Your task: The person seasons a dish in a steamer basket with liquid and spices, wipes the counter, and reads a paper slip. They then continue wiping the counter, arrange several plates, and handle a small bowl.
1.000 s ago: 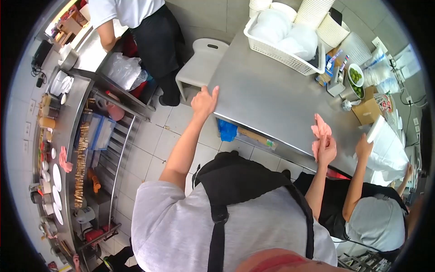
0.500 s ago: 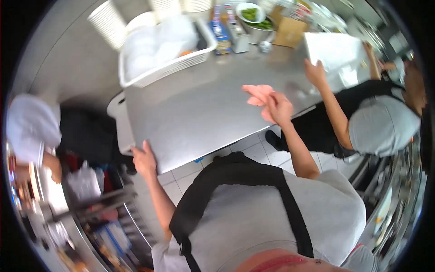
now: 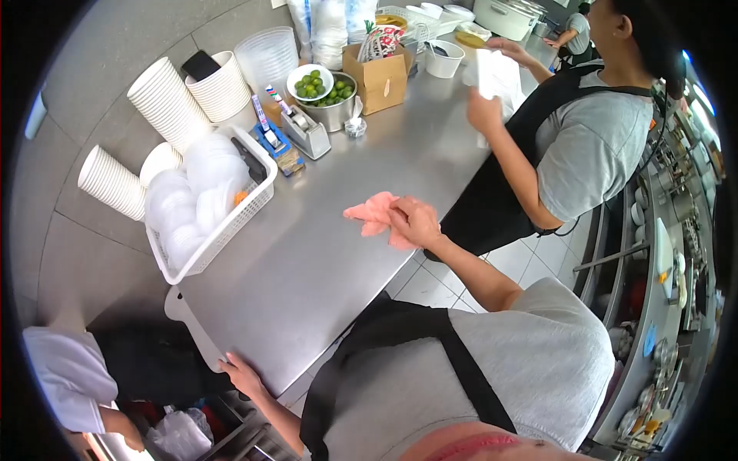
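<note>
My right hand (image 3: 416, 222) is closed on a crumpled pink cloth (image 3: 375, 213) above the steel table (image 3: 307, 265), near its front edge. The cloth spreads out to the left of my fingers. At the table's left end, my left hand (image 3: 243, 376) touches the corner beside a pale board (image 3: 188, 319), its fingers apart and nothing seen in it. A white basket (image 3: 228, 234) of plastic lids stands on the table beyond my left hand.
Tape dispensers (image 3: 306, 135), a pot of green limes (image 3: 336, 111) and a cardboard box (image 3: 383, 83) line the back. Stacked cups (image 3: 167, 104) stand behind the basket. A person (image 3: 573, 146) at the right holds white cloth or paper (image 3: 496, 81); another person (image 3: 65, 376) is at the left.
The view has turned right, so the table slants more. The pink cloth remains in my right hand. The person at the right has lifted the white cloth or paper.
</note>
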A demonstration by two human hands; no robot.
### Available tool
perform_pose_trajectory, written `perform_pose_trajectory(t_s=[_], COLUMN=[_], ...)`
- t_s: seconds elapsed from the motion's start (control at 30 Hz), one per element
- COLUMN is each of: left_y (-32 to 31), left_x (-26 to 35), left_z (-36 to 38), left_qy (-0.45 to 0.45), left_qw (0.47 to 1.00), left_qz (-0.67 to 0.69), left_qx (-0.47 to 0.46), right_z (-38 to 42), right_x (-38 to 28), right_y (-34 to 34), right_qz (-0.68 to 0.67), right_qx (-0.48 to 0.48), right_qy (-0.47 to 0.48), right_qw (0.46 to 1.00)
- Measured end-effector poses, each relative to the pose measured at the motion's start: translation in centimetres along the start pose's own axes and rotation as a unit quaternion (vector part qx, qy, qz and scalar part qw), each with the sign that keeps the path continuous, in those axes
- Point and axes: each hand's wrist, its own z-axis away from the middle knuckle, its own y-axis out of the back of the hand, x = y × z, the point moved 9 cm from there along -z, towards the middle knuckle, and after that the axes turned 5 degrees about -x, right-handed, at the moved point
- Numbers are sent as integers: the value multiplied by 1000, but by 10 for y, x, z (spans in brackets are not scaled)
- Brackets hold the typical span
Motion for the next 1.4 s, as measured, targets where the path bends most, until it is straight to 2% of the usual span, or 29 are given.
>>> perform_pose_trajectory(t_s=[0.07, 0.23, 0.67, 1.03, 1.13, 1.2, 1.4], left_y=[-3, 0, 6, 4, 3, 6, 7], left_x=[-7, -4, 14, 10, 11, 13, 9], left_z=[-6, -7, 6, 4, 4, 5, 0], left_qy=[3, -7, 6, -4, -8, -14, 15], left_qw=[999, 999, 996, 997, 998, 998, 997], left_qz=[19, -13, -86, -62, -57, -49, -74], left_qx=[-43, -30, -29, -39, -40, -29, -34], right_z=[-1, -3, -3, -2, -1, 0, -2], right_x=[6, 8, 3, -1, 6, 6, -2], right_y=[-3, -14, -3, 1, -5, -2, -5], right_qz=[-4, -7, 2, 0, -14, -21, -6], right_qx=[-11, -44, 9, 13, -17, 26, -15], right_qy=[-10, -35, 2, 0, -29, -6, -23], right_qw=[1000, 998, 1000, 1000, 999, 999, 1000])
